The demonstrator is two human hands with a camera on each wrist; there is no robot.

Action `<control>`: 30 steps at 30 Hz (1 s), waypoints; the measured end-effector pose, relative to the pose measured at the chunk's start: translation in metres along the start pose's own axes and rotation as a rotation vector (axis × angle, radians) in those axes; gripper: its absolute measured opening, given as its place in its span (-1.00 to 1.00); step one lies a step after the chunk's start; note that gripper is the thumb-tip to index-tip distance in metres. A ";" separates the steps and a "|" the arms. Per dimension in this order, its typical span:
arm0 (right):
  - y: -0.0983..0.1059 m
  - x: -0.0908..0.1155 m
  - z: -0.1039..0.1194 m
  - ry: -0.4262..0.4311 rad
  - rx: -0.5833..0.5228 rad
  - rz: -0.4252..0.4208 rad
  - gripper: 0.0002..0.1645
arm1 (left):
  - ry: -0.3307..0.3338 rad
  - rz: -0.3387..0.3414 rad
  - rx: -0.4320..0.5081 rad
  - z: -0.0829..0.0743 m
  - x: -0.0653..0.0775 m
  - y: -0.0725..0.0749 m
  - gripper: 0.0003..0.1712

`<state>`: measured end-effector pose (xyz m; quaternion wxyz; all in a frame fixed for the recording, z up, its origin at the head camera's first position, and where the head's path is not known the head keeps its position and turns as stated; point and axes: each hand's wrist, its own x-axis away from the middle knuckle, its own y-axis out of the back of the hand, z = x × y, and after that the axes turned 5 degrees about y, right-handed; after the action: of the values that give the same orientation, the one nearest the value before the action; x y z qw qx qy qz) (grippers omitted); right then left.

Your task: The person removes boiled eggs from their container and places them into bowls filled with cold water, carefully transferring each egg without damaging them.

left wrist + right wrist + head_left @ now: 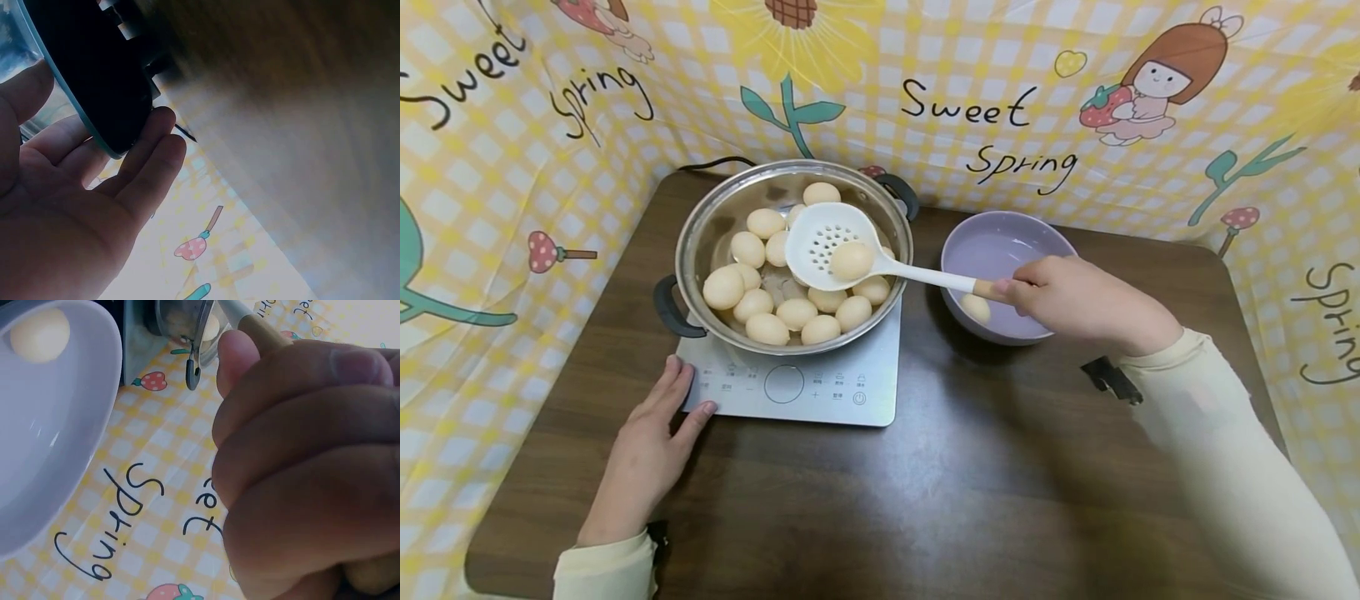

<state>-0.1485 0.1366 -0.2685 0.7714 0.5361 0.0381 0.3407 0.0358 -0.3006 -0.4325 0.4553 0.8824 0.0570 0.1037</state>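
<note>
Skimmer (pixel 887 266) over the pot (pixel 713 229), carrying one egg (pixel 852 261); the right hand (pixel 1075 302) grips its handle. Beneath the pot, the cooker (pixel 835 367), its edge touched by the left hand (pixel 649 450), fingers extended. Right of the pot, a purple bowl (pixel 1000 240) (containing another egg (pixel 976 308)).

The person wears long, plain cream sleeves. The left sleeve (pixel 606 571) shows at the lower left of the head view; the right sleeve (pixel 1232 450), loose and softly creased, fills the lower right. Small black fittings sit at both cuffs, the right fitting (pixel 1112 381) angular, perhaps a camera mount, though too dark to be sure. The left hand (pixel 651 454) and right hand (pixel 1075 302) are bare.
</note>
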 end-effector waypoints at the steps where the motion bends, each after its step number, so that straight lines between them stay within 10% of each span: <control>1: 0.001 0.001 -0.001 0.000 0.001 -0.002 -0.48 | 0.000 0.001 0.000 0.000 0.000 0.000 -0.21; 30: 0.019 0.032 -0.032 -0.177 -0.181 0.058 -0.42 | 0.005 0.004 0.001 -0.002 0.000 0.000 -0.21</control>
<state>-0.1467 0.1839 -0.2560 0.8067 0.4933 -0.0765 0.3163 0.0354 -0.2989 -0.4309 0.4544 0.8826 0.0567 0.1067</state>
